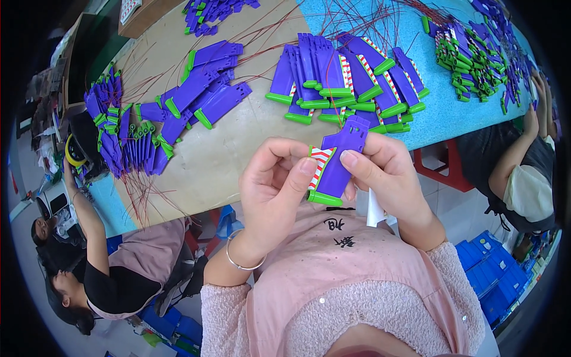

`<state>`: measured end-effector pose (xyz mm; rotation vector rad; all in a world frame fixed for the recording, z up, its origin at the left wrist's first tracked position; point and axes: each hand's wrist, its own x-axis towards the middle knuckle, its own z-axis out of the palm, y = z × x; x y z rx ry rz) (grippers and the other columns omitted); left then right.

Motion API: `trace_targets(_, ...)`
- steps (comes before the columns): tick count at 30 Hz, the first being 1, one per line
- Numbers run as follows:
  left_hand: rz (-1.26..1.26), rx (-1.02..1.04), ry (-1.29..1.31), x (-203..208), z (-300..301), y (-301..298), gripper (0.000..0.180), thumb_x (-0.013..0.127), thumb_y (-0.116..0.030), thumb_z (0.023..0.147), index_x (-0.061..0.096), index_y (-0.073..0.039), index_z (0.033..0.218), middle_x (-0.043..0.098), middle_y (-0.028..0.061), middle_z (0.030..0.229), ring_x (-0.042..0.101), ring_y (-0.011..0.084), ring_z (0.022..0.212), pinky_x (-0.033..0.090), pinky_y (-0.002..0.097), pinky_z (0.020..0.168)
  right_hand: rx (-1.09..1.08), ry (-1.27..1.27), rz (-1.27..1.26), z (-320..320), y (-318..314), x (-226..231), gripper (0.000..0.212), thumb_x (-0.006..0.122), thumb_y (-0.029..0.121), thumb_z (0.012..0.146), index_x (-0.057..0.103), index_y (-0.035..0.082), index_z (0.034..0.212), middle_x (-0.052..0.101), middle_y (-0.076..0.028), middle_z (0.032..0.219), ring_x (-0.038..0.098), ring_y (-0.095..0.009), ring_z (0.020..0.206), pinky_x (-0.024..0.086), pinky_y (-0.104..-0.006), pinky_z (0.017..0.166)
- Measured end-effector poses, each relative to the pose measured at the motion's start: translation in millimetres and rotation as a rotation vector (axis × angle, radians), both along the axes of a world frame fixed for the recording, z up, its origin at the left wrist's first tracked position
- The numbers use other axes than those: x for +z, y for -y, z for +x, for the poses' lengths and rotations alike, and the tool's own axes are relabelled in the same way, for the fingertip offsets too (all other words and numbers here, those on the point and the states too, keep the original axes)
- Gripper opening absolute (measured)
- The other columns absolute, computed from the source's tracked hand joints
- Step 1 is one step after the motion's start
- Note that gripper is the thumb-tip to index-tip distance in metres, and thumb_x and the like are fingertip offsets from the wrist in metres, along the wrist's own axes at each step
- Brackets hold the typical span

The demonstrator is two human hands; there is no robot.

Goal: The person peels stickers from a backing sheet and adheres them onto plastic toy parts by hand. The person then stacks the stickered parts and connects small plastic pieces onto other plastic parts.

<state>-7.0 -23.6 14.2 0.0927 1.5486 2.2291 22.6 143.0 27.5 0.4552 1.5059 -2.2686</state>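
In front of my chest, both hands hold a purple plastic toy wing (338,169) with a green tip at its lower end. A red-and-white striped sticker (319,163) lies along the wing's left edge. The thumb and fingers of my left hand (276,181) pinch that edge, the thumb on the sticker. My right hand (392,175) grips the wing's right side, thumb on the purple face. From below the right hand's fingers hangs a white paper piece (374,211); how it is held is hidden. Just beyond lies a pile of striped wings (330,74).
Wings without visible stripes (208,89) lie on the brown tabletop (220,157), left of the striped pile. Another heap (470,59) sits on the blue tabletop at far right. Thin red wires trail among them. Co-workers sit on both sides; blue crates (491,273) stand at lower right.
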Motion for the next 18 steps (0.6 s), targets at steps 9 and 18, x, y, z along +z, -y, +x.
trace_targets(9, -0.332, -0.024, -0.351, -7.6, 0.6, 5.4, 0.024, 0.058, -0.004, 0.084, 0.048, 0.002, 0.105, 0.055, 0.0080, 0.094, 0.056, 0.0098, 0.082, 0.046, 0.0213, 0.066, -0.002, -0.108, 0.081, 4.1, 2.4, -4.8, 0.019, 0.055, 0.014, 0.089, 0.058, -0.002, 0.099, 0.059, 0.000, 0.073, 0.051, -0.003, 0.058, 0.040, -0.0176, 0.051)
trace_targets(18, -0.321, -0.026, -0.436, -3.9, 2.0, -5.3, 0.027, 0.056, -0.004, 0.082, 0.048, 0.005, 0.106, 0.054, 0.0122, 0.097, 0.057, 0.0170, 0.087, 0.047, 0.0259, 0.073, 0.084, -0.419, 0.282, 11.0, 2.0, -7.9, 0.018, 0.054, 0.009, 0.088, 0.059, -0.002, 0.100, 0.061, -0.004, 0.076, 0.055, -0.008, 0.062, 0.042, -0.0213, 0.054)
